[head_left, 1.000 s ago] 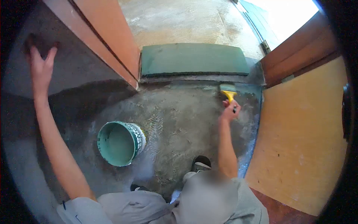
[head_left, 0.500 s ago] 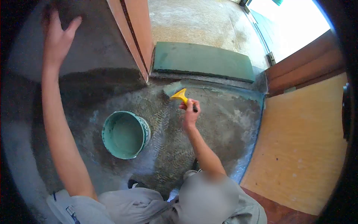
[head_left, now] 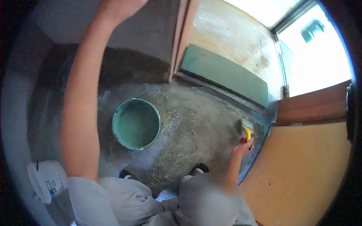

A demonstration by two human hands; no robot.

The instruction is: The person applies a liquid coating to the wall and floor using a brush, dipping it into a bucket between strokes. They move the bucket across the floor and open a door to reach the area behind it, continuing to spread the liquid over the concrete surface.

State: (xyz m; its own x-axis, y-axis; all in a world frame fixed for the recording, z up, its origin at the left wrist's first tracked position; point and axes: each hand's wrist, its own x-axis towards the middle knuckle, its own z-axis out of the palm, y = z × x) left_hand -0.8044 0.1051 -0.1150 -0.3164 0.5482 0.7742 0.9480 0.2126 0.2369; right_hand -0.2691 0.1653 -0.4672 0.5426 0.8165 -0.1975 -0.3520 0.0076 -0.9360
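My right hand (head_left: 243, 147) is closed round the handle of a wide paint brush (head_left: 248, 132) with a yellow grip. Its pale, wet-looking bristles touch the dark floor (head_left: 200, 128) near the corner by the wooden panel. My left arm reaches up along the grey wall; the left hand (head_left: 120, 9) is cut off by the top edge, so its fingers are hidden. Left of centre stands a green bucket (head_left: 116, 126) holding grey-green liquid. Neither hand touches it.
A raised green step (head_left: 224, 73) lies across the doorway. A wooden panel (head_left: 298, 165) and a brown frame (head_left: 313, 103) stand at the right. A white bucket (head_left: 49, 180) is at lower left. My shoes (head_left: 199, 168) are on the wet, streaked floor.
My right hand has carried the brush right and towards me, from beside the step's left end to the right corner. The view has turned, and the left hand has partly left the frame.
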